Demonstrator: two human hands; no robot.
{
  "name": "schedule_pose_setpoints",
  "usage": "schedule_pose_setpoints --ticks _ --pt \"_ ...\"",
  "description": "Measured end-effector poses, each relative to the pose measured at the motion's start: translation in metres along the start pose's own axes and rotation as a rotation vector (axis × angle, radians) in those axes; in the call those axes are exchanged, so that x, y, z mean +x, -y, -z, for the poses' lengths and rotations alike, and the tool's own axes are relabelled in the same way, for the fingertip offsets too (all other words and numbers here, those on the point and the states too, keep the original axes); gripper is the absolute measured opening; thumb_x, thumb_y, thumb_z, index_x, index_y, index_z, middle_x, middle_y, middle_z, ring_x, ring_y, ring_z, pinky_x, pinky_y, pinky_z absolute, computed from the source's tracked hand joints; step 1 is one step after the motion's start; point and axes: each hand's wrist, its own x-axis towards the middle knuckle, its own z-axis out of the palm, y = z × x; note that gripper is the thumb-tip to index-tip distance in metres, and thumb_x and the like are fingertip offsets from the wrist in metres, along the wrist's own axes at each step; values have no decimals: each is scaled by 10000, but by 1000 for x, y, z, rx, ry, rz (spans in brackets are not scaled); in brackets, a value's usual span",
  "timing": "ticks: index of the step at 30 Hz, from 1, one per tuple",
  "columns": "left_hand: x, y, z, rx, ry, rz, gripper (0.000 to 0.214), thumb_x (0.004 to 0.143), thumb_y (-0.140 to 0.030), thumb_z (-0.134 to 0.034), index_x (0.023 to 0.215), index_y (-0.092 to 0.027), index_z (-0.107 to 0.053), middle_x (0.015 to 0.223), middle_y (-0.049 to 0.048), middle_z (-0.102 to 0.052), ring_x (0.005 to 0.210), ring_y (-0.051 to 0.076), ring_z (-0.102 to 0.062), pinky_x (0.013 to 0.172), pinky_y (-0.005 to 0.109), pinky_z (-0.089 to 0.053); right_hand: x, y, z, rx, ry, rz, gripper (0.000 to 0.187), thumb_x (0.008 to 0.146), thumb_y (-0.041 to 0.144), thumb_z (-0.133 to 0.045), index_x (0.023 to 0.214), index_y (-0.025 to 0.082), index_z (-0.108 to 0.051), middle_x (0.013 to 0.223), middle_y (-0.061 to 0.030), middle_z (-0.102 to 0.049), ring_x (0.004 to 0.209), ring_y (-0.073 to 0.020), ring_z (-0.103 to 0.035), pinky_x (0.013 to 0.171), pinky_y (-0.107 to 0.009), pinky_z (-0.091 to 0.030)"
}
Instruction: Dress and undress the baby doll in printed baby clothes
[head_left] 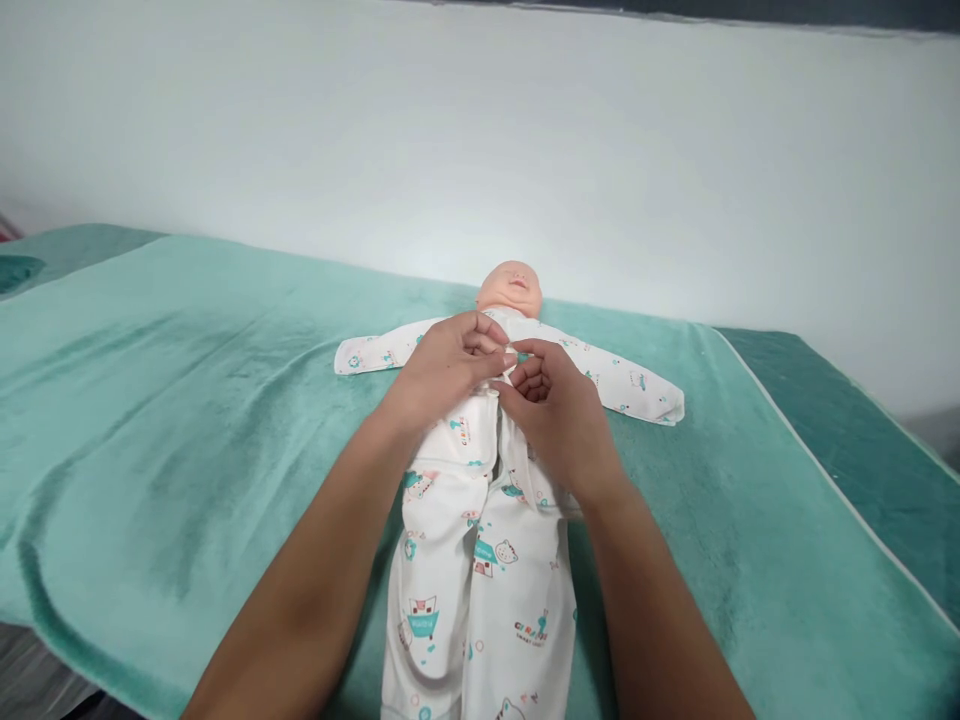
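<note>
A baby doll [516, 287] lies on its back, head toward the wall. It wears a white printed baby shirt [461, 432] with both sleeves spread wide, and white printed pants [517, 590]. My left hand [455, 358] and my right hand [546, 385] meet over the doll's chest. Each pinches an edge of the shirt's front, thumb against fingers, with the fingertips nearly touching. Below my hands the shirt front hangs apart in a narrow gap. The small fastening between my fingertips is mostly hidden.
A teal plush blanket [187, 440] with soft creases covers the surface under the doll. Darker teal cloth [847, 430] shows at the right and far left. A white wall [480, 130] rises behind. Grey floor [34, 680] shows at the lower left.
</note>
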Motion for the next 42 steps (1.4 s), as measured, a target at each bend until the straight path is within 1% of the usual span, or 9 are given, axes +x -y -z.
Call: schedule_pose_setpoints --ticks 4,8,13,17,22,28,35,38,42 --pt "-1 -2 5 -76 6 48 254 716 -288 -797 865 -192 -615 678 -26 -584 580 86 -508 554 243 -386 -3 -2 -1 -56 21 22 460 823 232 -669 1262 225 -532 875 14 -640 725 -135 -579 740 -324 -486" --pt "-2 -5 9 38 12 75 249 737 -315 -785 878 -190 -623 661 -30 -571 545 75 -451 511 236 -334 -5 -3 0 -58 35 15 474 824 248 -674 1269 231 -510 907 4 -644 769 -148 -595 756 -327 -490" --pt "-7 -10 19 196 119 57 213 768 -363 -757 858 -188 -674 744 17 -655 625 107 -542 553 244 -402 -12 6 19 -172 84 -65 175 831 340 -696 911 233 -584 774 13 -636 661 -139 -551 608 -288 -426" --pt "-11 -16 28 333 268 72 207 786 -403 -723 765 -198 -709 739 32 -680 654 132 -586 564 247 -429 -16 11 36 -190 215 -122 378 874 405 -643 602 211 -465 581 28 -497 537 -102 -371 476 -263 -269" --pt "-13 -19 33 444 386 80 134 743 -353 -737 772 -223 -737 697 9 -666 619 127 -567 516 228 -386 -16 10 38 4 282 -169 458 898 490 -619 587 207 -439 547 46 -397 512 -85 -302 450 -248 -222" --pt "-15 -18 36 469 385 7 71 768 -279 -672 744 -222 -706 724 9 -676 651 136 -580 542 232 -404 -18 13 19 138 175 -90 476 928 512 -594 584 203 -483 528 41 -442 498 -84 -335 480 -249 -279" --pt "-16 -20 30 121 370 -14 133 794 -323 -718 829 -200 -684 767 30 -701 735 163 -655 702 305 -529 -20 8 7 316 23 -53 389 912 538 -627 684 228 -576 506 55 -438 458 -93 -342 465 -255 -301" --pt "-15 -19 27 69 307 -22 151 784 -324 -751 823 -192 -690 722 25 -686 698 154 -647 678 301 -535 -19 7 6 289 17 -73 402 901 552 -641 673 224 -591 508 50 -448 461 -95 -360 465 -257 -307" --pt "-12 -13 27 35 352 26 141 798 -313 -751 844 -193 -691 676 9 -664 648 137 -631 636 287 -528 -17 6 6 263 16 -86 412 896 563 -644 676 215 -616 532 41 -485 483 -96 -392 469 -251 -307"
